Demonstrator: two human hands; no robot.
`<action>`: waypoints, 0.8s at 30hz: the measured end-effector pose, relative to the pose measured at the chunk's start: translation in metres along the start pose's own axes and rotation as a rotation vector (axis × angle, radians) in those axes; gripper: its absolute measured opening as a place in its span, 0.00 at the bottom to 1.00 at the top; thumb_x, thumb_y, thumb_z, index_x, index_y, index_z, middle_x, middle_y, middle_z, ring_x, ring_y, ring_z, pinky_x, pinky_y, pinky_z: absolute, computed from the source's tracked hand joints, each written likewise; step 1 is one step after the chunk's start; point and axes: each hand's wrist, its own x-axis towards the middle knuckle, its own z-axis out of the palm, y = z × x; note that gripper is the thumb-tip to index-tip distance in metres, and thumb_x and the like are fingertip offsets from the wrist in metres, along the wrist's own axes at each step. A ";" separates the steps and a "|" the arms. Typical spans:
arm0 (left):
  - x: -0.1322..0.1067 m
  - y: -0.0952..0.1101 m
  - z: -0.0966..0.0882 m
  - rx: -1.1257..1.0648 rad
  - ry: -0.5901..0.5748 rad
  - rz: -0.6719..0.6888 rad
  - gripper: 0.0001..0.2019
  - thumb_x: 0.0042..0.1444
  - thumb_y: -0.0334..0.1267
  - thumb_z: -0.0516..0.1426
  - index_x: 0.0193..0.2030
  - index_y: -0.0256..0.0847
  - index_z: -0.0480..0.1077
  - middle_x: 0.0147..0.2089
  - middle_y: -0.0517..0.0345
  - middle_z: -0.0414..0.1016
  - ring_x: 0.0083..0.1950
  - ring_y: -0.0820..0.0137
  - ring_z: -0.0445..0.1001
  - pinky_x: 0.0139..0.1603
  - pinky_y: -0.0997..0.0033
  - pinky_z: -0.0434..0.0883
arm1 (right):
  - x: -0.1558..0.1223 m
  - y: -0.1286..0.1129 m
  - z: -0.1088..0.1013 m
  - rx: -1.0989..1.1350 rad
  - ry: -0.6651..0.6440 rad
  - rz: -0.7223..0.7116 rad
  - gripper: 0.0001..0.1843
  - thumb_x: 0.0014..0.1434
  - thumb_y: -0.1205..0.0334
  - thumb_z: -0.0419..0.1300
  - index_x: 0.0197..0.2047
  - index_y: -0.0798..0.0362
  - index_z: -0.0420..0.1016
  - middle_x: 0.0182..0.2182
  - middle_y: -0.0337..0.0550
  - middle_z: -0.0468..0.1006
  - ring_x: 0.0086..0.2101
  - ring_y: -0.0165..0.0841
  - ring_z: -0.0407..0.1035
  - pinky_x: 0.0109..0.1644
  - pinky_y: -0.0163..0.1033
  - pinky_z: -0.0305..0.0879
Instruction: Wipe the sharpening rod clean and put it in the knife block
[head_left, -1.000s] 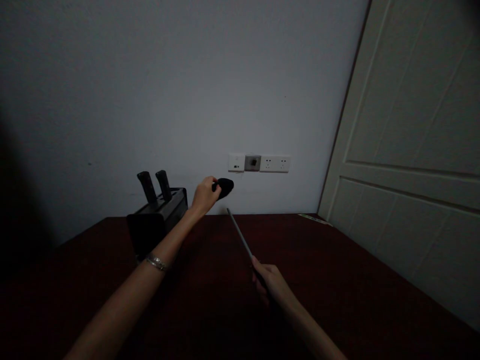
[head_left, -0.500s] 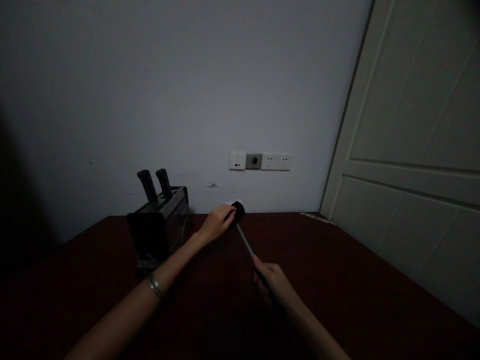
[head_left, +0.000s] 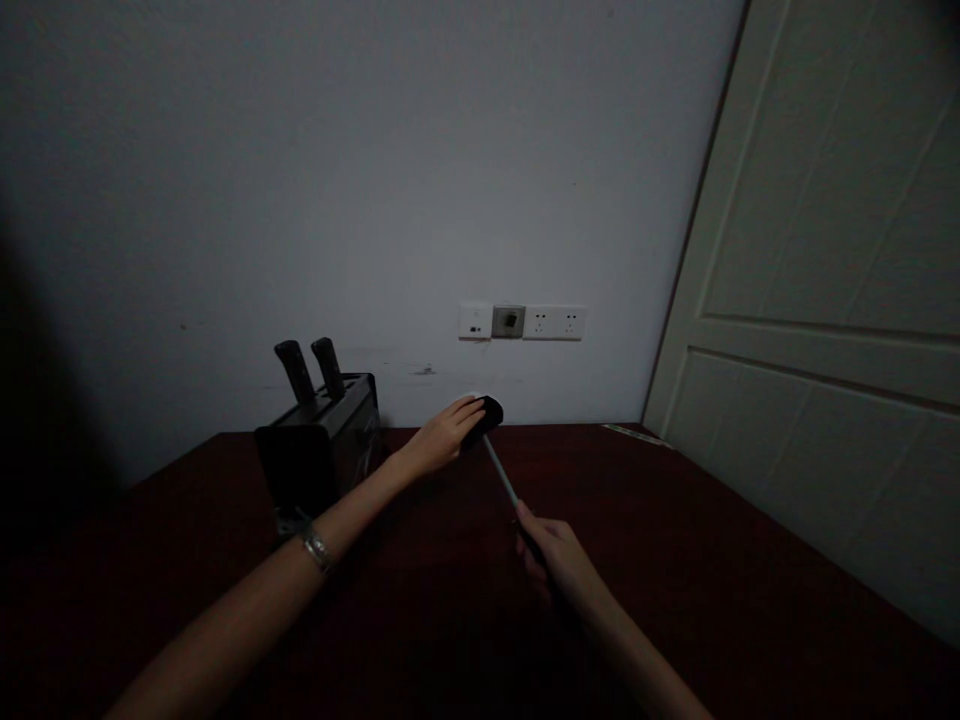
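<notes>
My left hand has its fingers laid over a black, flat, round-edged pad with a pale rim, near the wall. My right hand, nearer to me, is wrapped round the dark handle of a long thin grey tool; whether that is a narrow blade or a rod I cannot tell. Its far end reaches up to the pad's lower edge, where the contact is hard to make out. To the left stands a dark knife block, holding two black-handled knives.
Everything rests on a dark red table against a pale wall. Sockets and a switch plate sit low on the wall. A thin patterned strip lies at the table's back right, beside a white panelled door.
Both hands have shifted slightly right and away from me, carrying the black pad and the thin grey tool along. More of the left fingers now shows on the pad. The knife block stays put.
</notes>
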 end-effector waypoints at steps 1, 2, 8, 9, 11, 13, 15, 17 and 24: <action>-0.001 0.001 0.001 -0.010 -0.002 -0.002 0.30 0.47 0.18 0.48 0.59 0.34 0.53 0.62 0.45 0.54 0.65 0.62 0.47 0.60 0.54 0.57 | 0.000 0.000 0.000 0.000 0.003 0.007 0.30 0.45 0.31 0.49 0.19 0.53 0.60 0.05 0.28 0.54 0.06 0.22 0.49 0.08 0.28 0.43; -0.003 0.003 0.002 -0.022 0.004 -0.003 0.31 0.47 0.17 0.47 0.60 0.35 0.52 0.63 0.45 0.53 0.65 0.62 0.45 0.60 0.53 0.58 | -0.001 -0.001 0.000 -0.005 0.003 0.014 0.30 0.45 0.31 0.49 0.19 0.53 0.60 0.05 0.28 0.53 0.06 0.22 0.49 0.09 0.28 0.43; -0.009 0.020 0.005 -0.110 0.088 -0.010 0.23 0.53 0.22 0.45 0.57 0.36 0.56 0.61 0.43 0.56 0.64 0.62 0.48 0.59 0.52 0.60 | -0.002 -0.001 0.002 -0.011 0.003 0.032 0.30 0.43 0.30 0.49 0.19 0.53 0.60 0.05 0.28 0.53 0.06 0.22 0.48 0.09 0.28 0.43; -0.009 0.021 0.005 -0.127 0.124 -0.042 0.21 0.55 0.23 0.45 0.56 0.36 0.59 0.60 0.43 0.57 0.63 0.62 0.51 0.58 0.53 0.60 | -0.002 -0.001 0.003 -0.012 0.002 0.029 0.31 0.43 0.30 0.49 0.18 0.53 0.59 0.04 0.28 0.53 0.06 0.22 0.48 0.09 0.28 0.43; -0.009 0.022 0.004 -0.157 0.227 -0.162 0.16 0.57 0.26 0.46 0.51 0.37 0.63 0.56 0.45 0.62 0.59 0.63 0.58 0.56 0.54 0.62 | -0.003 -0.001 0.004 -0.014 0.008 0.025 0.30 0.42 0.30 0.50 0.18 0.53 0.59 0.04 0.28 0.53 0.06 0.22 0.48 0.09 0.29 0.43; -0.007 0.021 0.003 -0.175 0.314 -0.322 0.12 0.56 0.30 0.50 0.47 0.37 0.66 0.48 0.47 0.67 0.52 0.65 0.64 0.51 0.56 0.65 | -0.003 0.000 0.005 -0.016 0.020 0.020 0.30 0.43 0.31 0.50 0.19 0.53 0.59 0.04 0.28 0.53 0.06 0.22 0.48 0.08 0.29 0.42; -0.004 0.019 0.002 -0.194 0.343 -0.444 0.10 0.54 0.33 0.53 0.44 0.37 0.67 0.41 0.50 0.70 0.45 0.66 0.67 0.47 0.60 0.67 | -0.003 0.001 0.005 -0.018 0.030 0.015 0.30 0.44 0.31 0.49 0.19 0.53 0.60 0.05 0.28 0.53 0.06 0.22 0.48 0.08 0.29 0.42; 0.001 0.019 -0.001 -0.229 0.330 -0.507 0.10 0.52 0.33 0.55 0.42 0.37 0.68 0.38 0.53 0.70 0.41 0.68 0.68 0.43 0.64 0.67 | -0.003 0.001 0.005 -0.028 0.030 0.015 0.30 0.44 0.31 0.49 0.19 0.53 0.60 0.05 0.28 0.53 0.06 0.22 0.48 0.09 0.29 0.43; 0.019 0.002 -0.013 -0.211 0.320 -0.663 0.13 0.49 0.29 0.54 0.44 0.36 0.68 0.34 0.56 0.69 0.35 0.70 0.68 0.38 0.68 0.68 | -0.004 0.002 0.004 -0.059 0.020 0.004 0.30 0.44 0.30 0.49 0.19 0.53 0.60 0.05 0.29 0.54 0.07 0.22 0.49 0.09 0.28 0.42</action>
